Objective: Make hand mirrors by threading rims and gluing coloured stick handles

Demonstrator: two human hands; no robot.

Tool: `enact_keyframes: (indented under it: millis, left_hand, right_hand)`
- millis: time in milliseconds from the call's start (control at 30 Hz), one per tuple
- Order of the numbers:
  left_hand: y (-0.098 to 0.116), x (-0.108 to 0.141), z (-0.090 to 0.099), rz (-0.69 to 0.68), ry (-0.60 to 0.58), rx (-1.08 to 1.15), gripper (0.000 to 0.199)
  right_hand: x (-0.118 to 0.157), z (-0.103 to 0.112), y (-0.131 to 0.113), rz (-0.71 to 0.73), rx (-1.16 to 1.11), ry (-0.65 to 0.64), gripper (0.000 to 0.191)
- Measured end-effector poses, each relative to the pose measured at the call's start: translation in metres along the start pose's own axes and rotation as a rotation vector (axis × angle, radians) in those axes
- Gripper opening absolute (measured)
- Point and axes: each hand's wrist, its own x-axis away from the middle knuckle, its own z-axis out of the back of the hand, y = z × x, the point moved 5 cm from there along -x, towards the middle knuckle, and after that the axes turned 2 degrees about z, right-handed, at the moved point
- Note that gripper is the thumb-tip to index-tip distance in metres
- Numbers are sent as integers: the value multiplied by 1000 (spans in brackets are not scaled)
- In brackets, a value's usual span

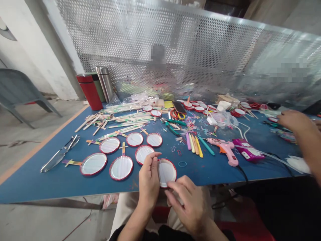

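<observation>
red-rimmed disc point(167, 172) is judged light, stiff, best gripped by rim; its side is held by curled left hand point(149, 174); right hand point(189, 202) is half-curled at lower edge, grip unclear.

Both bare forearms come in from the near side: the left forearm point(135, 217) slants up and to the right, the right forearm point(213, 231) up and to the left. The left hand point(148, 179) stands nearly upright, fingers bent in a light hold. The right hand point(189, 204) sits nearer and lower (knuckles up), thumb and forefinger slightly parted, pointing leftward.
</observation>
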Motion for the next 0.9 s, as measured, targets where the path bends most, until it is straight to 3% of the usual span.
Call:
enact_keyframes:
  millis: [567, 700, 900]
  left_hand:
    - [0, -1, 1, 20, 0, -44, 26]
    - [0, -2, 2, 21, 14, -33, 27]
    - [-1, -2, 0, 30, -12, -31, 28]
  right_hand:
    - [13, -11, -3, -156, -269, 88, 19]
    - [25, -13, -8, -123, -322, 105, 20]
    - [19, 6, 6, -143, -235, 165, 20]
